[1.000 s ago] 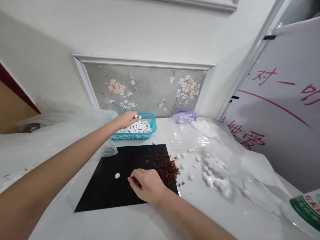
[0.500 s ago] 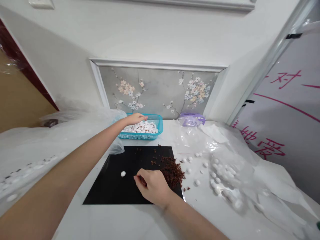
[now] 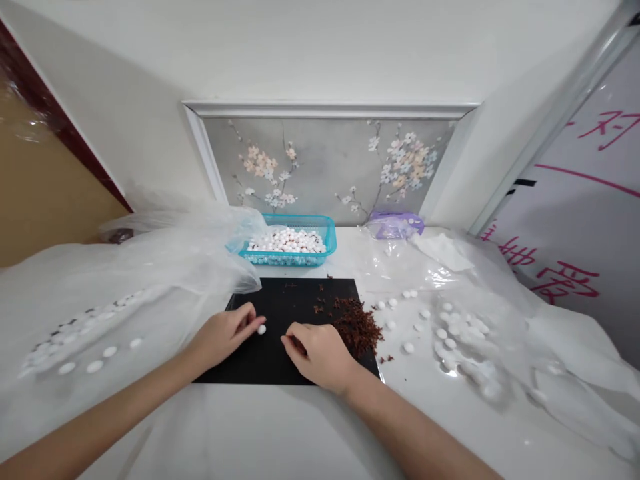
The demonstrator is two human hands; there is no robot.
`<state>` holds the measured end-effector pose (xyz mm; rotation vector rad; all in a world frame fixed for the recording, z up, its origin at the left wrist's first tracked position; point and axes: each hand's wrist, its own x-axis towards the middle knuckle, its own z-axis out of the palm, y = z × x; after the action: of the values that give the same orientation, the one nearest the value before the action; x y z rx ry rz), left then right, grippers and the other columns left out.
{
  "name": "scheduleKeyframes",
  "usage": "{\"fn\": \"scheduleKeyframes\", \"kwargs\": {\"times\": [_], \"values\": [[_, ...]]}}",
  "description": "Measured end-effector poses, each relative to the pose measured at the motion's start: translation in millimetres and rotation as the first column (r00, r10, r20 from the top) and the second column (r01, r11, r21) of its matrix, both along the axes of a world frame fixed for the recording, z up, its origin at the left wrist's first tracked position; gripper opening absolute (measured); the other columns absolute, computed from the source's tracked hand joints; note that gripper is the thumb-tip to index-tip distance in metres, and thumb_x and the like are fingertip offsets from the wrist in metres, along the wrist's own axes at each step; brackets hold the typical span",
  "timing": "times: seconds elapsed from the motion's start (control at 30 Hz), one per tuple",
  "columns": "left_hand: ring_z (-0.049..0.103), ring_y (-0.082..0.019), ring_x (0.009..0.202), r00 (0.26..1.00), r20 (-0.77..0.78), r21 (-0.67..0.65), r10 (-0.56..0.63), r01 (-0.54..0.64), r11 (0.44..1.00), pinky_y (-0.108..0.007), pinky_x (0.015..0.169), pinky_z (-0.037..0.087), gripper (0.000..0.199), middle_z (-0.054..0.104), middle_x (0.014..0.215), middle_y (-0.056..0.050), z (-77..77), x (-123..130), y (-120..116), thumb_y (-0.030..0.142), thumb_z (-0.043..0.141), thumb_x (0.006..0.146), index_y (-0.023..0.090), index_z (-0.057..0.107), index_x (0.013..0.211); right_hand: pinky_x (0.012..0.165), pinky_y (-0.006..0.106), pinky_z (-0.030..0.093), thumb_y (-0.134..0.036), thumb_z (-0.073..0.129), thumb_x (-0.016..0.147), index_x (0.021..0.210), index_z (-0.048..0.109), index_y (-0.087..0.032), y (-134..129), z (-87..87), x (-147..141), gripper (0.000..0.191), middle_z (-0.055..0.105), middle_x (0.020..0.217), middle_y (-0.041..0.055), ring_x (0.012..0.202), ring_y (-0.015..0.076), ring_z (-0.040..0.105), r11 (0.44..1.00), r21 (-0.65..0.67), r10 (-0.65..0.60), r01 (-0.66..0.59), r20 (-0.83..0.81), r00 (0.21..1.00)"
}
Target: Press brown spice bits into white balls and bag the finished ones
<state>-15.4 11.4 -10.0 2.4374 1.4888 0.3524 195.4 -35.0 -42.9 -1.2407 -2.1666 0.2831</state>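
On the black mat [image 3: 280, 303], a small white ball [image 3: 262, 329] sits at the fingertips of my left hand [image 3: 225, 333]. The thumb and forefinger are closed together against the ball's left side; the other fingers are curled. To the right, my right hand [image 3: 320, 353] is closed low over the mat, with small dark-brown pieces partly showing inside its curled fingers. A heap of these brown star-shaped pieces [image 3: 357, 327] lies just beyond that hand, at the mat's right edge, with a few scattered behind it.
A blue basket [image 3: 330, 243] full of white balls, brown bits among them, stands behind the mat. Clear plastic sheeting [image 3: 165, 257] covers the left side. Loose white balls [image 3: 409, 347], a clear bag [image 3: 400, 263] and a purple item [image 3: 395, 225] lie to the right.
My left hand has come back from over the basket down to the white ball on the mat. My right hand stays closed in about the same place. The view has shifted slightly.
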Motion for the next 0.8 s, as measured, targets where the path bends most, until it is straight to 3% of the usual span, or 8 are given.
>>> {"fn": "scheduleKeyframes", "kwargs": {"times": [0.13,0.27,0.37,0.4,0.43,0.47,0.6,0.8], "values": [[0.057,-0.015,0.056,0.967,-0.177,0.057,-0.181,0.194,0.979,-0.025,0.051,0.030,0.024,0.059,0.065,0.003,-0.2,6,0,0.045,0.045,0.086,0.023,0.049,0.077,0.052,0.022,0.028,-0.025,0.045,0.089,0.076,0.055,-0.019,0,0.5,0,0.017,0.061,0.063,-0.0017,0.054,0.0093,0.054,1.000,0.003,-0.002,0.002,0.012,1.000],[0.054,-0.014,0.055,0.962,-0.199,0.195,-0.186,0.225,0.955,-0.025,0.051,0.029,0.031,0.056,0.059,0.002,31.0,21,27,0.047,0.041,0.087,0.022,0.054,0.075,0.051,0.023,0.025,-0.025,0.045,0.088,0.074,0.055,-0.019,1,0.5,0,0.018,0.062,0.064,-0.0012,0.053,0.0091,0.054,1.000,0.000,-0.013,0.013,0.045,0.999],[0.051,-0.014,0.055,0.995,0.080,0.274,-0.067,0.043,0.961,-0.024,0.054,0.030,0.029,0.056,0.061,0.003,66.7,47,73,0.050,0.051,0.080,0.022,0.058,0.084,0.051,0.022,0.025,-0.024,0.045,0.087,0.074,0.055,-0.019,1,-0.4,0,0.018,0.063,0.064,-0.0013,0.053,0.0084,0.054,0.999,-0.019,-0.031,0.031,0.039,0.999],[0.052,-0.014,0.057,0.966,0.260,0.245,-0.001,-0.065,0.967,-0.024,0.055,0.032,0.028,0.056,0.061,0.003,76.9,58,90,0.048,0.056,0.077,0.021,0.059,0.083,0.051,0.022,0.025,-0.025,0.045,0.087,0.075,0.056,-0.019,2,-0.8,0,0.017,0.063,0.064,-0.0015,0.053,0.0083,0.054,0.999,-0.021,-0.037,0.038,0.031,0.999],[0.052,-0.014,0.060,0.882,0.464,0.194,0.086,-0.195,0.961,-0.023,0.057,0.033,0.027,0.056,0.062,0.003,84.9,70,108,0.046,0.060,0.075,0.019,0.058,0.078,0.050,0.021,0.025,-0.025,0.045,0.087,0.075,0.056,-0.019,2,-1.1,0,0.017,0.063,0.063,-0.0017,0.053,0.0082,0.054,0.999,-0.022,-0.042,0.043,0.024,0.999],[0.053,-0.014,0.064,0.833,0.538,0.173,0.127,-0.257,0.951,-0.023,0.059,0.035,0.027,0.056,0.065,0.001,90.7,81,125,0.045,0.054,0.080,0.019,0.056,0.076,0.050,0.021,0.025,-0.026,0.045,0.087,0.076,0.056,-0.019,2,-1.3,0,0.017,0.063,0.063,-0.0019,0.053,0.0082,0.054,0.999,-0.021,-0.045,0.045,0.019,0.999],[0.052,-0.013,0.058,0.708,0.659,0.008,0.254,-0.343,0.939,-0.023,0.054,0.038,0.028,0.055,0.065,-0.001,93.5,115,170,0.038,0.038,0.089,0.017,0.051,0.076,0.050,0.020,0.026,-0.026,0.044,0.087,0.076,0.055,-0.020,1,-1.6,-1,0.017,0.063,0.062,-0.0030,0.052,0.0080,0.054,0.999,-0.014,-0.041,0.041,0.012,0.999],[0.052,-0.008,0.054,0.624,0.733,-0.111,0.272,-0.285,0.952,-0.019,0.053,0.041,0.027,0.058,0.071,-0.002,88.8,108,175,0.030,0.033,0.092,0.014,0.052,0.081,0.050,0.020,0.027,-0.027,0.045,0.086,0.076,0.056,-0.020,3,-2.5,-2,0.017,0.063,0.062,-0.0025,0.053,0.0084,0.055,0.999,0.008,-0.036,0.036,0.013,0.999]]}}
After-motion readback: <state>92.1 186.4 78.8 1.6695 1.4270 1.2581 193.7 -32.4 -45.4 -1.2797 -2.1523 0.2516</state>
